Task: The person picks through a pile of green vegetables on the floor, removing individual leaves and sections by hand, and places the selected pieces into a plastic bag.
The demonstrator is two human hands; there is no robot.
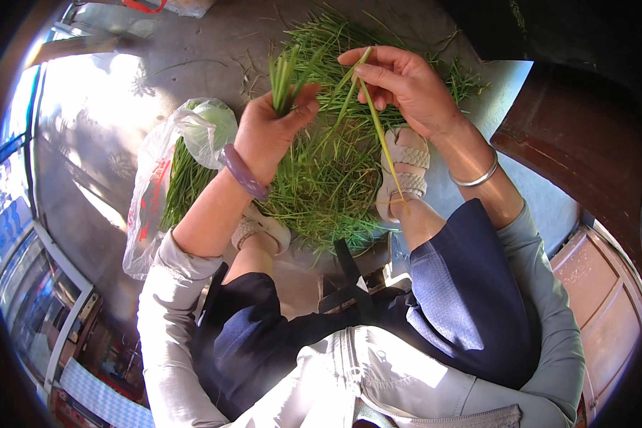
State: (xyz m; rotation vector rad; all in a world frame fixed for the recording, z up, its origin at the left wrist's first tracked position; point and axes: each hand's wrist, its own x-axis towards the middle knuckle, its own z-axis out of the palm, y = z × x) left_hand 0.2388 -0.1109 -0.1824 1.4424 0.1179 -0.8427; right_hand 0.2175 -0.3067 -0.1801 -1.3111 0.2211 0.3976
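Observation:
My left hand (278, 120) is closed around a small bunch of green stalks (283, 77), their ends upright above the fist. To its right, my right hand (398, 85) pinches a few long blades (377, 125) between thumb and fingers; one is yellowed and hangs down towards my sandal. Below and behind both hands, a loose pile of green grass-like leaves (326, 176) lies between my feet. A larger heap of long green stalks (321, 40) lies beyond it. Left of my left forearm, a clear plastic bag with red writing (150, 187) partly covers more long green leaves (184, 182).
My sandals (406, 155) stand on either side of the pile. Brown wooden furniture (572, 144) is close on the right, with a panelled wooden door or cabinet (594, 278) below it. Glazed panels in a metal frame (64, 326) stand at the left. A red-handled bag lies at the top.

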